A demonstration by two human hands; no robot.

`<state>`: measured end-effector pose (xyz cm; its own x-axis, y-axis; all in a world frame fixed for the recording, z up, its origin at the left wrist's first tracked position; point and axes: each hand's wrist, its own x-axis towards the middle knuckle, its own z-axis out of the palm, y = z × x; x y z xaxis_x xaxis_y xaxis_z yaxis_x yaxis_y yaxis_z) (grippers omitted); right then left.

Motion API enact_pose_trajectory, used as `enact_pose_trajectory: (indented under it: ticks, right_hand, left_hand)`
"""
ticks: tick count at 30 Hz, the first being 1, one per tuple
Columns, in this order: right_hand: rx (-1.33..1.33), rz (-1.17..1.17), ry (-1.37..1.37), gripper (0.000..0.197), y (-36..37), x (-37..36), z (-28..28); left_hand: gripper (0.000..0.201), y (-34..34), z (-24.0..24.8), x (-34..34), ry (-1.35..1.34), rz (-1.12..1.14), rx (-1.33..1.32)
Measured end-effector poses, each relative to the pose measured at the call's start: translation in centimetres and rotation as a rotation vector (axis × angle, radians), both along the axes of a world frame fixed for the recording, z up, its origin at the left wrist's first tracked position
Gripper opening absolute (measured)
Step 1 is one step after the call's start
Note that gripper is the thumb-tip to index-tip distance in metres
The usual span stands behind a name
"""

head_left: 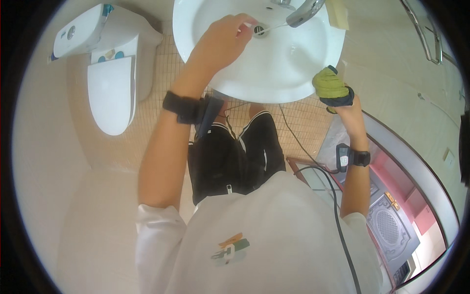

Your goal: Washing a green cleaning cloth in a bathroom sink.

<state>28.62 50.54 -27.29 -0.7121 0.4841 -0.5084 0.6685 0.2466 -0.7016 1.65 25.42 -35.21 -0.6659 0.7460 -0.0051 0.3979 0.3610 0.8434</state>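
My left hand is over the white washbasin, close to the drain. Its fingers are curled together, and a small whitish bit shows at the fingertips, too little to name. A thin stream of water runs from the chrome faucet toward these fingers. Off the basin's right rim, my right hand is closed around a bunched olive-green cloth with dark edging. The cloth hides most of the right fingers.
A white toilet stands to the left. A pale yellow item lies at the basin's right edge. Metal rails are on the right wall. A dark cable runs from my right wrist device past a mirror-like frame.
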Motion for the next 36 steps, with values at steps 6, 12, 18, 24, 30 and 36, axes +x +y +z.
enact_pose_trajectory:
  ticks: [6, 12, 18, 24, 30, 36]
  right_hand:
    - [-0.019, -0.077, 0.002, 0.035, 1.2, 1.6, 0.3]
    - [0.067, -0.203, 0.075, 0.034, 1.5, 2.3, 0.4]
    - [0.152, -0.318, 0.076, 0.038, 3.9, 6.0, -0.9]
    - [0.022, -0.501, 0.250, 0.032, 4.5, 7.7, -2.5]
    - [0.152, -0.596, 0.090, 0.021, 3.7, 14.0, -4.5]
    - [0.241, -0.520, -0.713, 0.023, -7.0, 27.1, -3.1]
  left_hand:
    - [0.033, 6.3, 0.1, -4.2, 0.005, -0.255, -0.048]
    - [0.026, 8.4, 1.4, -7.3, 0.232, -0.370, -0.038]
    - [0.037, 10.5, 0.9, -6.1, 0.192, -0.397, -0.264]
    - [0.016, 6.7, -5.7, -7.7, 0.248, -0.215, -0.212]
    - [0.024, 5.6, -10.6, -6.9, -0.019, -0.281, -0.290]
    - [0.049, 2.5, -10.2, -11.1, -0.003, -0.467, -0.137]
